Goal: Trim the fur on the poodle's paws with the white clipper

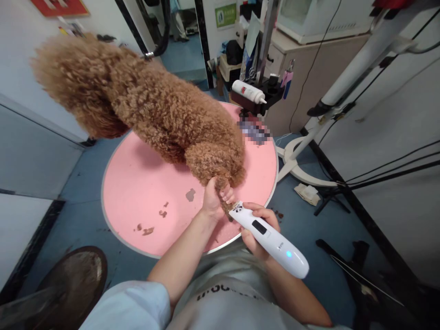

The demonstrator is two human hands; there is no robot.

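A curly brown dog stands on a round pink grooming table, its head toward the left and its rear nearest me. My left hand is closed around the dog's hind leg, just above the paw. Held in my right hand is a white hair clipper with a black switch and a lit blue light. The clipper's blade end is against or very close to the fur of the held leg, next to my left fingers; I cannot tell whether it touches.
Hair clumps lie on the tabletop. At the back right a black tool holder bears a white bottle and pink-and-blue nail clippers. A white stand rises at right; a round stool is lower left.
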